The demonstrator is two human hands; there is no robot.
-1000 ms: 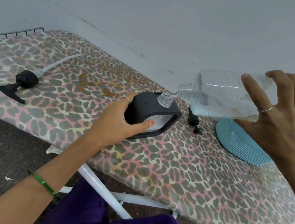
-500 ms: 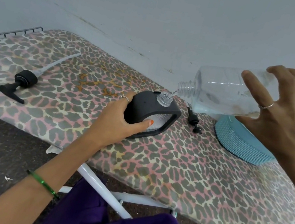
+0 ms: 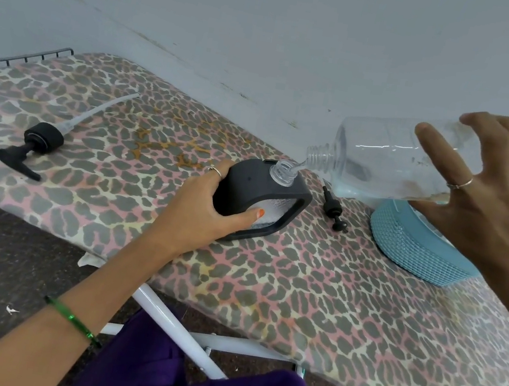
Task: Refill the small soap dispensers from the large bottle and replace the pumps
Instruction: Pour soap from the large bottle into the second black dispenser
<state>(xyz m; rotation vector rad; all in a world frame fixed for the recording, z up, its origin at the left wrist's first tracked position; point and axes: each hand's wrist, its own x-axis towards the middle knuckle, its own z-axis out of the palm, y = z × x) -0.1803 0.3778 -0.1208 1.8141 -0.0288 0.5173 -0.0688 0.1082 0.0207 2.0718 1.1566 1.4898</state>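
My left hand point(image 3: 206, 211) grips a small dark grey soap dispenser point(image 3: 263, 191) with a clear open neck, standing tilted on the ironing board point(image 3: 296, 294). My right hand point(image 3: 494, 199) holds the large clear bottle point(image 3: 382, 163) on its side above the board, its mouth just over the dispenser's neck. A thin clear stream runs from the bottle's mouth into the neck. Pale liquid lies along the bottle's lower side. A small black pump point(image 3: 333, 209) lies right of the dispenser. A large black pump point(image 3: 36, 142) with a long clear tube lies at the far left.
A light blue mesh basket point(image 3: 415, 250) sits on the board under the large bottle. The board has a leopard-print cover, white legs point(image 3: 177, 324) below and a wire rack point(image 3: 16, 60) at its far left end. A pale wall runs behind it.
The large bottle's rear end has risen a little, tipping it slightly more steeply. My left hand and the dispenser have stayed in place.
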